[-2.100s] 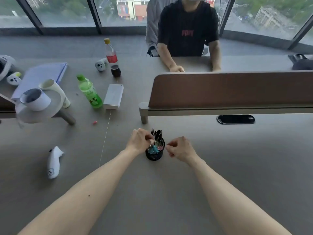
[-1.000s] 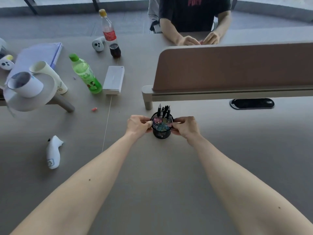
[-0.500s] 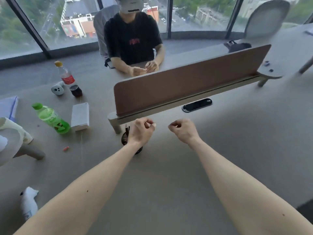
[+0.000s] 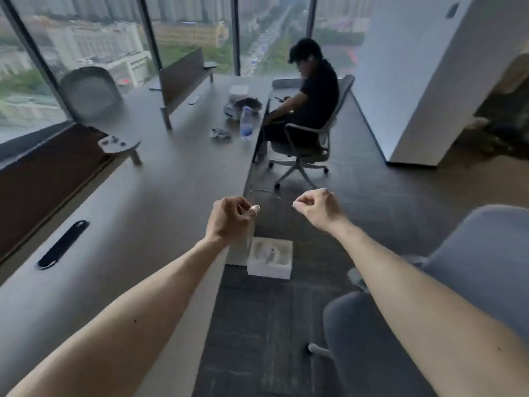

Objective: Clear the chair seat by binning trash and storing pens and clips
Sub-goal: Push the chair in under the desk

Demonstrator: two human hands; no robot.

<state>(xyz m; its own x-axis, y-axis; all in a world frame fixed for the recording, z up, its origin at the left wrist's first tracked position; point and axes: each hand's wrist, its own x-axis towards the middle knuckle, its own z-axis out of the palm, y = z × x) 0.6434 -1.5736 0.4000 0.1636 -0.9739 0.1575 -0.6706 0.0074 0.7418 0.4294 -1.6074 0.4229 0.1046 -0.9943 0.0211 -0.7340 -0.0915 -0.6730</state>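
My left hand [image 4: 229,222] hangs over the right edge of the grey desk [image 4: 120,253], fingers curled, nothing visible in it. My right hand [image 4: 317,209] is a loose fist in the air over the carpet, holding nothing. A grey chair [image 4: 446,305] stands at the lower right, under my right forearm; its seat is mostly hidden by my arm. The pen holder is out of view.
A white open box [image 4: 270,260] sits on the dark carpet beside the desk edge. Further along the desk are a water bottle [image 4: 246,123], a brown divider panel [image 4: 183,78] and a seated person [image 4: 310,96] on a swivel chair. A white wall [image 4: 415,81] rises at right.
The view has swung right, away from the pen holder and the desk, toward the floor and the chair. Both hands have left the holder and hang curled in the air.
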